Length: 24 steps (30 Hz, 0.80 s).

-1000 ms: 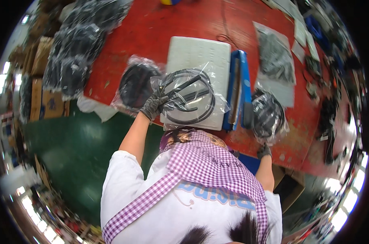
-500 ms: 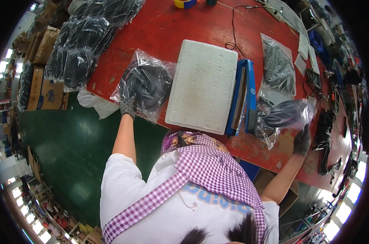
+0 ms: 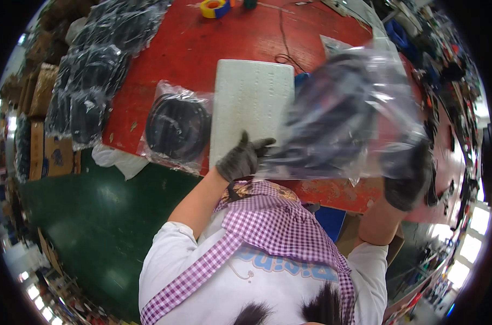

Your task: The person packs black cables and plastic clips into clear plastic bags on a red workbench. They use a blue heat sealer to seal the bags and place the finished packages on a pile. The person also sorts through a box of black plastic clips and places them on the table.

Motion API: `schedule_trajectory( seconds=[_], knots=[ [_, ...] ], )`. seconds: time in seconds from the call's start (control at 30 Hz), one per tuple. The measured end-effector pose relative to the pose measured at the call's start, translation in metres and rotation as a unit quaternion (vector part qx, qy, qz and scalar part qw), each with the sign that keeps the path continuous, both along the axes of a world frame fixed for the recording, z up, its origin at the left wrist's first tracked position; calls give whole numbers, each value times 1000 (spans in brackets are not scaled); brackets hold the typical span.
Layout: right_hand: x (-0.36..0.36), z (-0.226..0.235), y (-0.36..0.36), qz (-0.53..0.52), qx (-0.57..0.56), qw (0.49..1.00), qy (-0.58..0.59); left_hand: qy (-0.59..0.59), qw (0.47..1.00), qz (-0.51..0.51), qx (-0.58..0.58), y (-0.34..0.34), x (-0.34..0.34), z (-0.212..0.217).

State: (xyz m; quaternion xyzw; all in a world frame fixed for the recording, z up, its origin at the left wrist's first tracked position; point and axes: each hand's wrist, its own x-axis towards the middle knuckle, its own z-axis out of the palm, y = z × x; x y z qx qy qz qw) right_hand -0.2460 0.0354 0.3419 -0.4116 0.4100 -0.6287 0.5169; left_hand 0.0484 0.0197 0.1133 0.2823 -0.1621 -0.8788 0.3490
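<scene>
A clear plastic bag with dark contents [image 3: 332, 116], smeared by motion, hangs over the right part of the table. Its right end is gripped by my right hand [image 3: 408, 179], which wears a dark grey glove. My left hand [image 3: 239, 161], gloved too, is at the lower edge of a white foam board [image 3: 251, 97]. Its thumb and forefinger are spread apart, close to the lower left corner of the blurred bag. Left of the board lies another clear bag, holding a coiled black cable or hose [image 3: 178, 127].
Several bagged black items [image 3: 88, 92] are heaped at the table's left. A yellow and blue tape roll [image 3: 215, 7] sits at the far edge. A blue tool [image 3: 301, 78] is mostly hidden behind the raised bag. Cardboard boxes [image 3: 53, 151] stand at the far left.
My left hand has left the bag on the left and moved right to the foam board. My right hand has raised its bag and swung it toward the middle, over the blue tool.
</scene>
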Motion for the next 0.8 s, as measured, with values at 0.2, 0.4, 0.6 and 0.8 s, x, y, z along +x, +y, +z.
schedule_trajectory(
  seconds=[0.2, 0.4, 0.6, 0.8],
  knots=[
    [40, -113, 32, 221, 354, 866, 276, -48, 999, 23, -2, -17, 72, -19],
    [28, -243, 85, 162, 332, 871, 323, -278, 959, -27, -40, -20, 90, -145],
    [-13, -261, 48, 57, 398, 884, 237, -170, 984, 56, 8, -63, 19, -134],
    [-68, -367, 33, -12, 209, 886, 413, -231, 968, 99, -11, -97, 11, -173]
  ],
)
